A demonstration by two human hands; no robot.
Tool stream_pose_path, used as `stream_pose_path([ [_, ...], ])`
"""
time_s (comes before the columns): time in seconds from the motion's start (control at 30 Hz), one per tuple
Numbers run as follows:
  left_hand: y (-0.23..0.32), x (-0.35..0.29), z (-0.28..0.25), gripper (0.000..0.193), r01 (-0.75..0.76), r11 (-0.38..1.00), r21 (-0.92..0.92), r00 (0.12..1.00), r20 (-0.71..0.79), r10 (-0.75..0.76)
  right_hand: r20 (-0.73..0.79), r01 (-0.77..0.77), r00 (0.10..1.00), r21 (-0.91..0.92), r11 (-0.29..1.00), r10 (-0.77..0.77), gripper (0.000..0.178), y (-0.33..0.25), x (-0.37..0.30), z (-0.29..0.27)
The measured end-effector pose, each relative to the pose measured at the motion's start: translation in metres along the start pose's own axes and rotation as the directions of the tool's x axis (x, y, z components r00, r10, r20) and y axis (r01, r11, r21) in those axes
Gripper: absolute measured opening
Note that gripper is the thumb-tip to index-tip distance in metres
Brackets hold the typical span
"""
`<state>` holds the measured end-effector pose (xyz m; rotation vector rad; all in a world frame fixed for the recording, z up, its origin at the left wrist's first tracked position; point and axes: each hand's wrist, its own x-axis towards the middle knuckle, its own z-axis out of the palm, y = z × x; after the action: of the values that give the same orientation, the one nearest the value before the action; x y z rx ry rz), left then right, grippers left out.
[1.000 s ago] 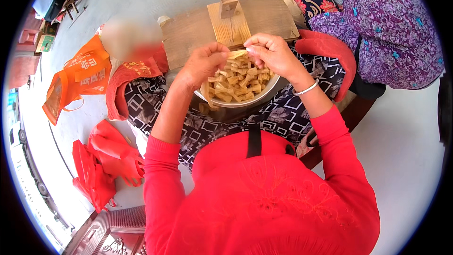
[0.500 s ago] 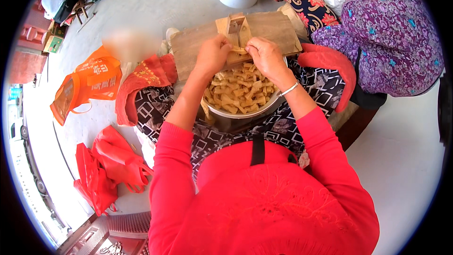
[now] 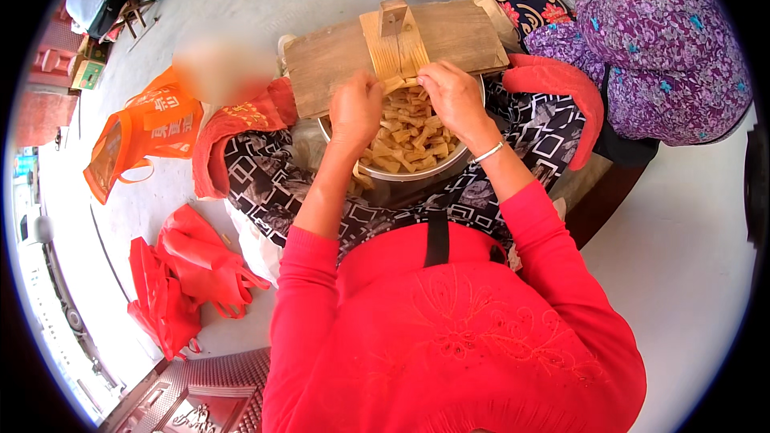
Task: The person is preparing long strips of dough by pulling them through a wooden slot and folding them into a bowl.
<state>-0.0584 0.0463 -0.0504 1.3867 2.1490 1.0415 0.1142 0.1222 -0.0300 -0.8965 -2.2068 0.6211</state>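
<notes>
Left hand (image 3: pixel 357 108) and right hand (image 3: pixel 453 95) pinch opposite ends of a short, narrow tan strip (image 3: pixel 399 83), apparently to hold it straight, above the far side of a round silvery metal bowl (image 3: pixel 411 176) heaped with tan pieces (image 3: pixel 411 141).

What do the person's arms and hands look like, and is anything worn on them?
Both arms have plain, bright red sleeves that stop partway down the forearms. The left hand and right hand wear no gloves. A thin, silver-coloured bangle circles the right wrist; none shows on the left.
</notes>
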Motion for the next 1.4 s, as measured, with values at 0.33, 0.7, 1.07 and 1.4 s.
stream_pose_path([
  [0.33, -0.001, 0.035, -0.002, 0.022, 0.118, 0.966, -0.231, 0.993, 0.015, -0.117, -0.085, -0.006, 0.996, 0.045, 0.999, 0.010, 0.008, 0.005, 0.027, 0.009],
  [0.7, 0.013, -0.021, -0.015, 0.016, 0.104, 0.945, -0.310, 0.985, 0.161, -0.056, -0.116, 0.177, 0.975, -0.112, 0.978, -0.190, 0.026, -0.039, -0.015, -0.009],
  [1.07, 0.022, -0.062, -0.059, 0.015, 0.372, 0.776, -0.510, 0.822, 0.569, -0.020, 0.432, -0.168, 0.899, 0.197, 0.966, 0.068, 0.025, -0.034, -0.063, -0.026],
  [1.4, 0.075, -0.088, -0.036, 0.021, 0.213, 0.634, -0.743, 0.932, 0.349, 0.096, 0.251, -0.349, 0.937, 0.685, 0.639, 0.243, 0.021, -0.082, -0.041, -0.037],
])
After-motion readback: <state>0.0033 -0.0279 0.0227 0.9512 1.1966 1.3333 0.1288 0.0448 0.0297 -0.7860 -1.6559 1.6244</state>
